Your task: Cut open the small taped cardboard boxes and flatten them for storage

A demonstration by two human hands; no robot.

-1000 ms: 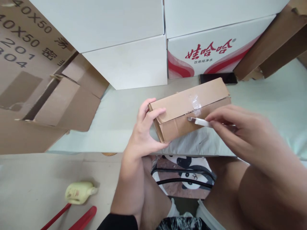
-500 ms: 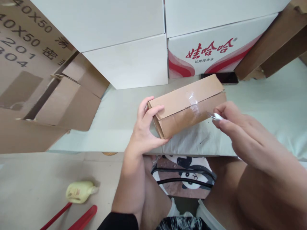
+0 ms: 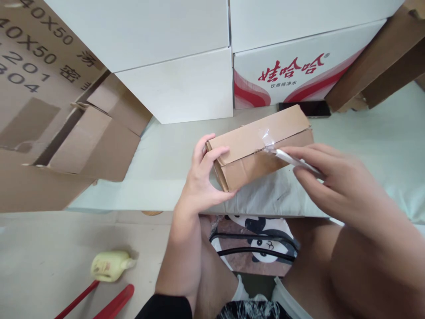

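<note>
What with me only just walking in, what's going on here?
A person's left hand grips one end of a small cardboard box over a pale green cloth. The right hand holds a slim white tool, its tip at the clear tape across the box's seam. The box looks closed; whether the tape is cut through can't be made out.
</note>
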